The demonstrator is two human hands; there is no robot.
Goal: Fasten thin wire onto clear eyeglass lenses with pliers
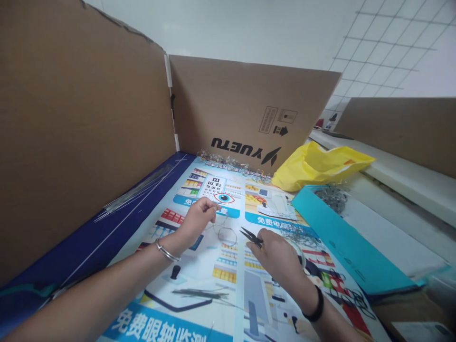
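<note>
My left hand (200,219), with a silver bracelet at the wrist, is closed in a pinch over the printed sheet (228,327). A thin wire loop (227,236) hangs just right of and below its fingertips and seems to run up to them. My right hand (278,251), with a black band at the wrist, is wrapped round dark pliers (252,236). The jaws point left toward the loop, slightly apart, and do not touch it. A small bundle of straight wires (201,293) lies on the sheet below my hands.
Cardboard panels (221,104) stand at the left and back. Long wires (133,192) lie at left, wire scraps (228,161) along the back. At right are a yellow bag (317,166), a turquoise box (352,247) holding tangled wire (332,199), and dark rings (356,301).
</note>
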